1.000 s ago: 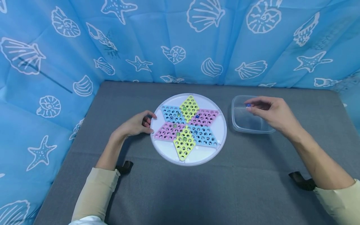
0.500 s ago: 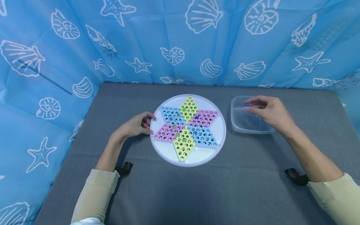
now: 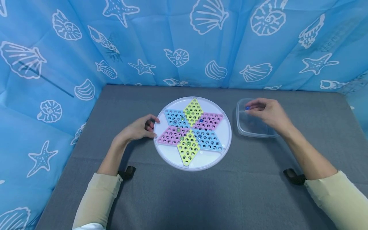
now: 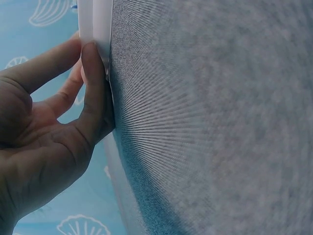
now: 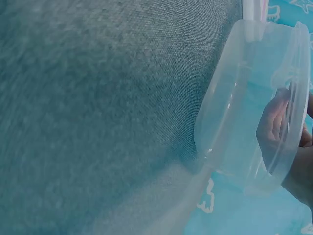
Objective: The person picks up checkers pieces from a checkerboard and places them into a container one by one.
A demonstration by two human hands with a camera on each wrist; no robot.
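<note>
A round white Chinese checkers board [image 3: 205,156] with a yellow, pink and blue star lies on the table. Several glass marbles, among them a dark blue one [image 3: 201,121], sit in its holes. My left hand [image 3: 139,127] holds the board's left rim between thumb and fingers; the left wrist view shows the fingertips against that rim [image 4: 95,29]. Over a clear plastic container [image 3: 244,131] to the right, my right hand [image 3: 267,113] pinches a blue marble [image 3: 247,108] between thumb and fingertips. In the right wrist view the container wall [image 5: 230,112] stands in front of the fingers, and the marble cannot be made out.
A grey cloth [image 3: 178,198] covers the table. Blue curtains [image 3: 161,32] with white shell prints hang behind and on the left. Dark straps or mounts [image 3: 294,177] stick out below both wrists. Bare cloth lies between the board and the container.
My right hand has shifted slightly left over the container with the blue marble still pinched. The left hand and the board have stayed in place.
</note>
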